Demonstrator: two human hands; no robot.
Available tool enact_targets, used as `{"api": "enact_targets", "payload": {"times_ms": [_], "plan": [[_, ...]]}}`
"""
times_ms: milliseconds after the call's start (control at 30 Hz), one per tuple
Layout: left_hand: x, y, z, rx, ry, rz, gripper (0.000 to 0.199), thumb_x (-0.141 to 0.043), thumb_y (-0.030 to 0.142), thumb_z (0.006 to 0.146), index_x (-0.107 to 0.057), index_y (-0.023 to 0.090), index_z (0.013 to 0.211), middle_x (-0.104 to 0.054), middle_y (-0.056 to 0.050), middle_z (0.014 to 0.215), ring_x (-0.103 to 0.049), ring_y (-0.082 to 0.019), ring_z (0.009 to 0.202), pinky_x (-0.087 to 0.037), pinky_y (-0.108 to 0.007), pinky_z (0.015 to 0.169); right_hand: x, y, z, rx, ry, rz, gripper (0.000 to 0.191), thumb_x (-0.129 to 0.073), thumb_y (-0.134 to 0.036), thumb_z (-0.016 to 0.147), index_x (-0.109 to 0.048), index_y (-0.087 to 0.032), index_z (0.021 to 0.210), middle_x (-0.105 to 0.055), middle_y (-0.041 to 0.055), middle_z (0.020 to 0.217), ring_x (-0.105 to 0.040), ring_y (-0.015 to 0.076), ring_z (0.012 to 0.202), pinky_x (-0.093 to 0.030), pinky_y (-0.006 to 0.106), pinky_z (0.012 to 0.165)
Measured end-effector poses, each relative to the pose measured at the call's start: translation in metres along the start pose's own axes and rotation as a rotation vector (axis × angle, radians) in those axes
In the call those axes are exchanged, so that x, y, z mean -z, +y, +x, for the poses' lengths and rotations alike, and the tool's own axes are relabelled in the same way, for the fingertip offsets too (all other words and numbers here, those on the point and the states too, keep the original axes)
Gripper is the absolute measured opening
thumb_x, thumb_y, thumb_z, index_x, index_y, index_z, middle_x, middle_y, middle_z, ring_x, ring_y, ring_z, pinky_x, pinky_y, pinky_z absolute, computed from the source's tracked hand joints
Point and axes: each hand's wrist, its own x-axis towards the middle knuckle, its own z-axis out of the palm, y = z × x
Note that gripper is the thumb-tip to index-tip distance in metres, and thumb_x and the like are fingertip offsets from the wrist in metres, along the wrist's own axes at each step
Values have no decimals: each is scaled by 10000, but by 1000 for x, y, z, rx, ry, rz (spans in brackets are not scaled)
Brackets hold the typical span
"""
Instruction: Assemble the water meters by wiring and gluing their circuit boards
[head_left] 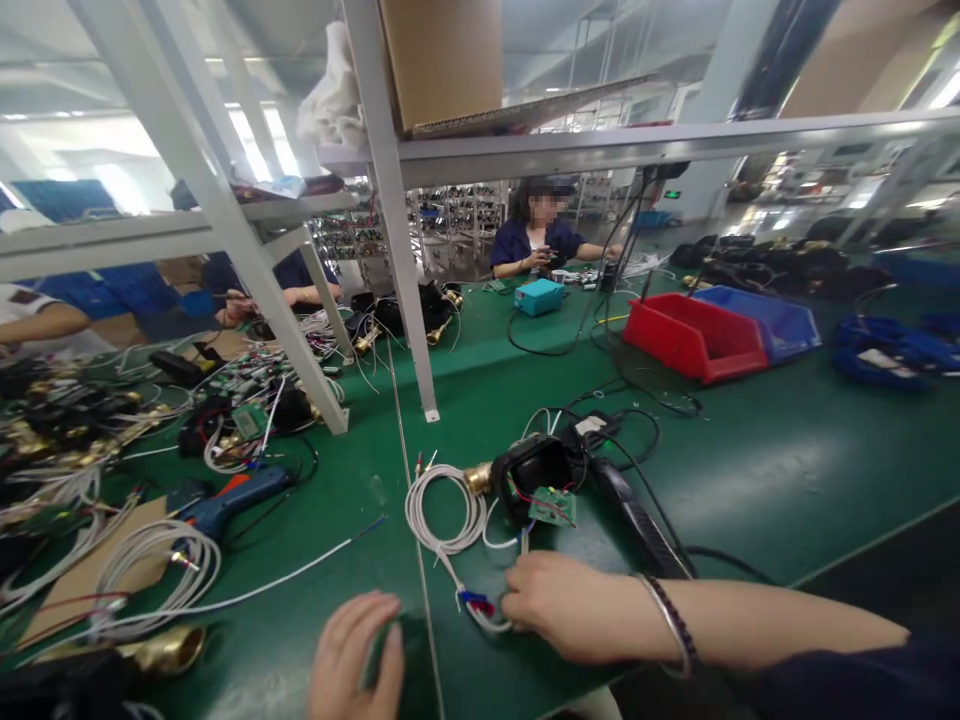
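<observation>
My right hand [553,603] is closed, its fingers on a white cable by the blue and red connectors [477,602]; the fingertips are partly hidden. The cable belongs to a coil of light grey cable [444,508]. Just beyond that hand stands an open black housing [534,472] with a brass fitting [478,478] on its left side. A green circuit board [553,506] hangs out of the housing on thin wires. My left hand [356,655] is low over the bench, thumb and fingers apart, and nothing shows between them.
At left lie a blue glue gun [236,500], another cable coil [161,570] and heaped parts. A black handheld tool [637,520] with a cord lies right of the housing. Farther back are a red bin [694,335], a teal box [538,297], shelf posts [405,250] and co-workers.
</observation>
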Motion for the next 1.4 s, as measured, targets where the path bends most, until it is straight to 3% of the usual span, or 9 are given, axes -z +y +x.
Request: {"api": "enact_targets", "payload": {"times_ms": [167, 267, 400, 500, 633, 867, 1100, 1233, 1400], "plan": [[-64, 48, 54, -281, -354, -311, 259, -484, 139, 827, -584, 224, 1050, -630, -15, 1032, -559, -161, 979, -475, -305, 889, -9, -31, -25, 12, 84, 197, 151, -546, -224, 846, -641, -128, 912, -689, 95, 865, -628, 211, 817, -462, 284, 710], [-88, 62, 60, -347, -482, -269, 370, -562, 115, 757, -557, 218, 1113, -623, -12, 1072, -552, -187, 994, -477, -337, 887, -15, -24, -52, -102, 346, 473, 251, -437, -90, 825, -646, -176, 933, -698, 43, 872, -643, 154, 814, -486, 233, 738], [-108, 73, 51, -322, -449, 63, 543, -700, 204, 679, -531, 140, 1191, -612, -99, 1074, -542, -266, 1016, -480, -396, 859, -39, 13, -89, -689, 825, 248, 277, -429, -141, 816, -632, -199, 996, -657, 91, 1004, -607, 220, 959, -485, 356, 862], [-115, 78, 52, -333, -360, 287, 372, -673, 125, 693, -599, 77, 1055, -627, -93, 835, -569, -237, 814, -478, -343, 703, -61, 42, -104, -1040, 721, 34, 544, -536, -188, 756, -475, -214, 1296, -542, 144, 1239, -568, 312, 1057, -483, 467, 856], [-103, 68, 60, -373, -282, 283, 93, -609, 110, 735, -620, 130, 825, -577, -42, 686, -529, -203, 670, -404, -312, 603, -74, 75, -116, -1050, 614, 135, 675, -461, -142, 787, -282, -269, 1426, -523, 100, 1273, -637, 240, 939, -533, 367, 773], [-48, 39, 51, -328, -266, 179, 87, -526, 162, 750, -579, 174, 681, -552, -30, 627, -513, -192, 633, -332, -306, 596, -56, 134, -134, -1131, 753, 139, 572, -479, -127, 770, -452, -205, 1335, -530, 149, 1282, -614, 312, 975, -491, 490, 842], [-35, 40, 42, -306, -343, 124, 310, -474, 20, 700, -659, 209, 862, -640, -16, 769, -552, -166, 683, -347, -298, 599, -33, 100, -84, -871, 920, 316, 384, -462, -245, 832, -588, -90, 1160, -556, 187, 1248, -470, 312, 1195, -328, 520, 1040], [-22, 40, 62, -13, -329, -198, 196, -502, 140, 778, -688, 200, 784, -642, -27, 715, -569, -157, 659, -375, -270, 592, -24, 47, -40, -575, 850, 599, 313, -473, -298, 857, -618, -170, 1103, -676, 83, 1067, -635, 194, 962, -517, 353, 866], [-16, 38, 82, 780, -386, -702, 309, -659, 415, 668, -700, 156, 833, -641, -35, 711, -551, -154, 638, -411, -236, 601, -16, 0, -6, -357, 767, 1046, 385, -505, -273, 843, -554, -171, 1211, -626, 97, 1165, -612, 182, 983, -507, 360, 866]]}}
